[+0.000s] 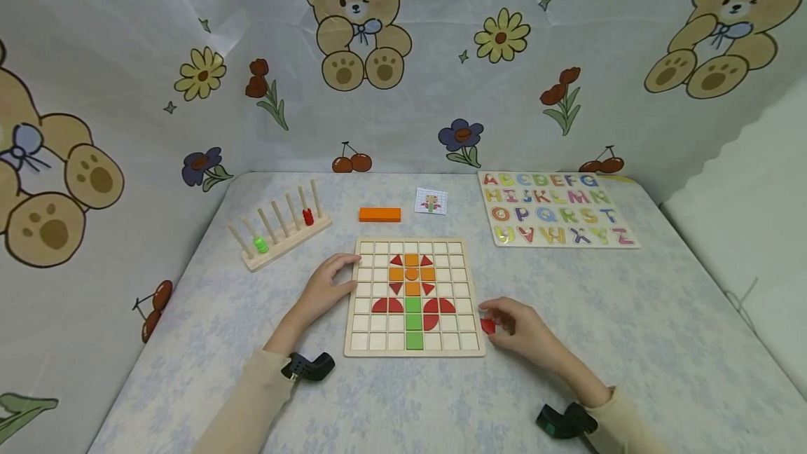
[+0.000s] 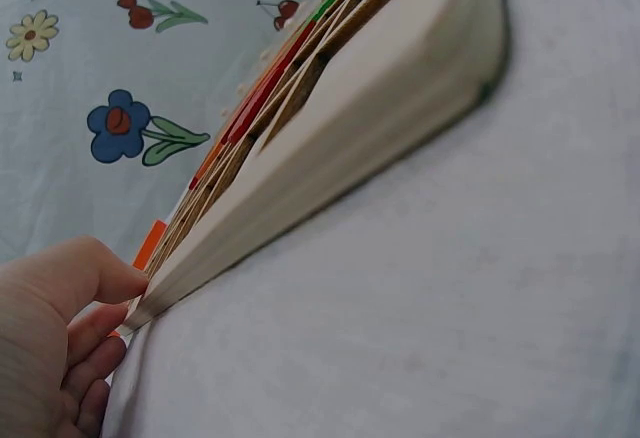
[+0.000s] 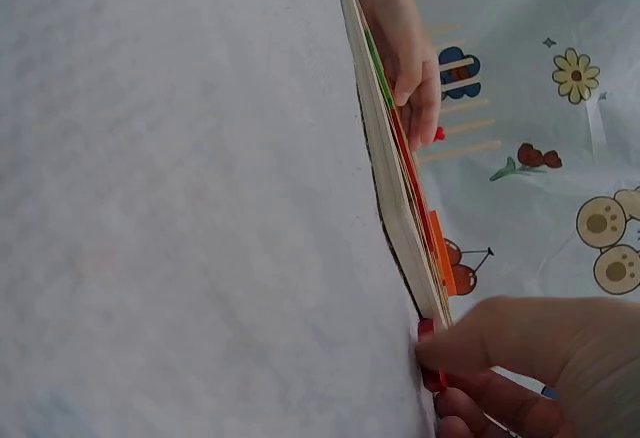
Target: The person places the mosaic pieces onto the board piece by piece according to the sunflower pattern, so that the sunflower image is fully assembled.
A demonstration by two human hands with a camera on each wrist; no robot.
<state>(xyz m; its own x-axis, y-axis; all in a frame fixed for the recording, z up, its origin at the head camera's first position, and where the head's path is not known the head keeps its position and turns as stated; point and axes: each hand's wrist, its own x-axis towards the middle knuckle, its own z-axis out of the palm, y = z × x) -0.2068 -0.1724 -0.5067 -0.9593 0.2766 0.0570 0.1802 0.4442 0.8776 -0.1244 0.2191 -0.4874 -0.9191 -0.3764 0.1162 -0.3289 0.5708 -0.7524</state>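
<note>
A square wooden grid board [image 1: 352,328] lies on the table, holding a pattern of orange squares, an orange circle [image 1: 412,274], red triangles, green squares [image 1: 413,322] and red quarter-circle pieces [image 1: 447,305]. At its left edge rests my left hand [image 1: 326,289], thumb and fingertips touching the rim. My right hand [image 1: 520,328] is just off the board's right edge and pinches a red piece [image 1: 488,326] between thumb and fingers, most of its outline hidden. In the right wrist view that red piece [image 3: 428,358] is close beside the board's corner.
Behind the board lie an orange block [image 1: 380,215] and a small pattern card [image 1: 431,201]. A wooden peg stand [image 1: 286,244] with green and red beads is at the back left. An alphabet board [image 1: 555,228] lies at the back right, near the patterned cloth backdrop.
</note>
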